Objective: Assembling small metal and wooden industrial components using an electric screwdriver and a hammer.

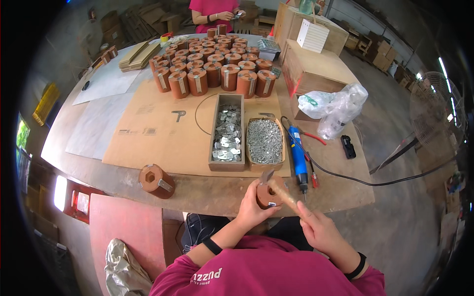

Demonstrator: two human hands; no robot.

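Brown cylinder [263, 198] in left hand [252, 208]; tray [226, 167] of tabs [228, 133], box [265, 167] of screws [265, 143].

Free to pass over the cardboard [155, 116], centre left of the frame, and along the bench [215, 191] edge between the lone cylinder [157, 181] and the left hand [253, 207]. Blocked at upper centre by the packed cylinders [207, 69], at centre by the tray [227, 133] and carton [265, 140] side by side. Barred at lower centre by the slanting hammer [286, 196]. Cramped at right by the driver [297, 153], its cable [375, 185] and, higher, the bags [340, 111].
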